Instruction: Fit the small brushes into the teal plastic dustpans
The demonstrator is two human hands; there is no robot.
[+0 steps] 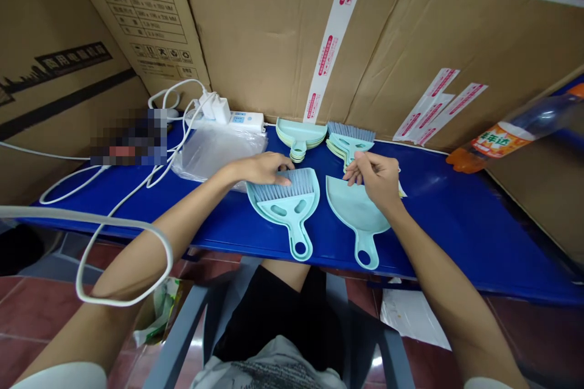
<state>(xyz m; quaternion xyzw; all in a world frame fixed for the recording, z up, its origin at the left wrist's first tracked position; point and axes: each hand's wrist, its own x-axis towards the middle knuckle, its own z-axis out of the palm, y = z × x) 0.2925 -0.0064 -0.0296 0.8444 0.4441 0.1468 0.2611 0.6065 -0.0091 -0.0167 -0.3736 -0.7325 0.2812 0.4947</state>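
Now, left hand (pixel 263 168): loosely open at the brush (pixel 288 200), nested in a dustpan (pixel 253 199).
Right hand (pixel 379 179): curled above the second dustpan (pixel 358 206); grip unclear.
Blue table (pixel 456 213): beneath both.
Bristles (pixel 298 183): probably best left unpressed.

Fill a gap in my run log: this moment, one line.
left hand: at brush lying in dustpan; right hand: near second dustpan; behind: dustpan stack, brush stack
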